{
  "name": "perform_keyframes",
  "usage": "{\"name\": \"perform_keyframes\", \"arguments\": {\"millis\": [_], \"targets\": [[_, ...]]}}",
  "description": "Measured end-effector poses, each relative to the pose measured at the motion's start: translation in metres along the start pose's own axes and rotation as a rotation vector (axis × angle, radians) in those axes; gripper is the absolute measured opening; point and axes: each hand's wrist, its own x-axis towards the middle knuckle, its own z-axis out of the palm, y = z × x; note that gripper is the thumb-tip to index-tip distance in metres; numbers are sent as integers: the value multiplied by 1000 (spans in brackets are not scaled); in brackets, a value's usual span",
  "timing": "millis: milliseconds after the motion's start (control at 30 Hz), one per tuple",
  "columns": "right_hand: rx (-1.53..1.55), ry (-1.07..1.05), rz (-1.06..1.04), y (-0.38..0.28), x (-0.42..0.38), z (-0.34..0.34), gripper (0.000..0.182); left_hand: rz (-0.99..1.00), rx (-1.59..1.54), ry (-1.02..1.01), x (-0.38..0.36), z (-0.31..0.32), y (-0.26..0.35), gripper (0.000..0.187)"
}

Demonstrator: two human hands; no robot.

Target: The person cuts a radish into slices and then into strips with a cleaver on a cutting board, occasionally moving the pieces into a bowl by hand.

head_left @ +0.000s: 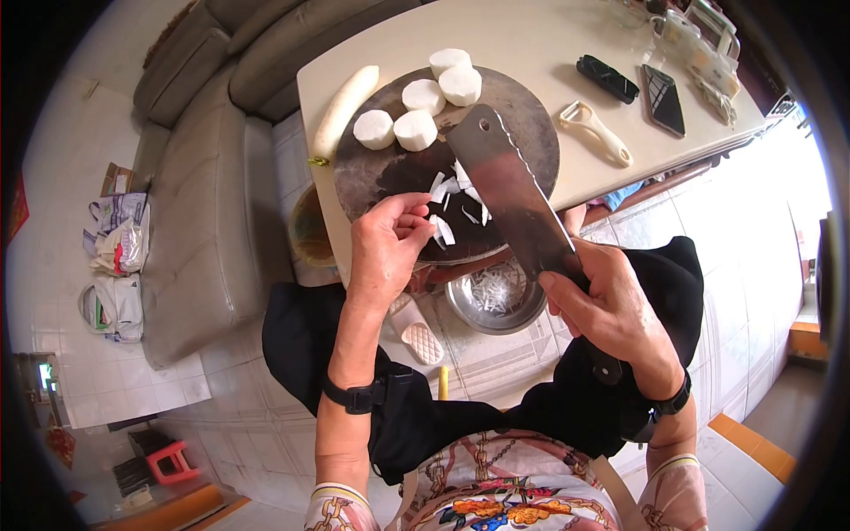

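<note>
A: Item: cleaver [509, 186], gripped by the right hand [611, 314]; radish strips [456, 199] on the round board [372, 168], pinched by the left hand [385, 252].

B: Advice: strips are best gathered against the flat blade, fingertips kept behind the edge, then swept into the steel bowl [496, 296] below.

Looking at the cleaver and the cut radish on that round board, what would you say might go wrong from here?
The left hand pinches white strips right beside the cleaver blade, so the fingers could be nicked if the right hand shifts it. The round cutting board appears to overhang the table edge, so pressure there might tip it. Strips near that edge could miss the metal bowl below and drop on the floor.
</note>
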Motion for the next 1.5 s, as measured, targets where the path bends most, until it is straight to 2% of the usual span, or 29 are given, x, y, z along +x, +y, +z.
{"name": "perform_keyframes", "arguments": {"millis": [100, 267, 600, 667, 700, 767, 1000, 1133, 1233, 1300, 1400, 1500], "targets": [[-8, -9, 10, 0, 0, -2, 22, -42, 40, 11, -1, -1, 1, 34], [-52, -13, -16, 2, -1, -4, 22, 71, 198, 13, -3, -3, 5, 23], [-37, -14, -23, 1, -2, -4, 20, 143, 112, 30, 3, 3, 6, 19], [-37, -10, -7, 0, -2, -3, 20, 81, 78, 106, 12, 8, 7, 18], [-37, -11, -8, 0, -2, -3, 20, 81, 79, 108, 15, 10, 7, 18], [-34, -10, -21, 3, -1, -3, 20, 264, 248, 165, 21, 15, 9, 19], [-81, 5, -57, 4, -1, -3, 21, 306, 437, 164, 29, 22, 5, 19], [-96, 2, -68, 4, -1, -3, 22, 326, 415, 151, 32, 23, 3, 24], [-97, 1, -72, 4, -1, -2, 22, 244, 414, 166, 31, 24, 6, 32], [-102, 1, -72, 4, -1, -2, 22, 409, 574, 178, 29, 22, 5, 36], [-112, 9, -82, 5, 0, -1, 21, 433, 684, 204, 29, 22, 4, 38], [-115, 9, -80, 5, 0, -1, 20, 416, 668, 206, 29, 21, 6, 35]]}}
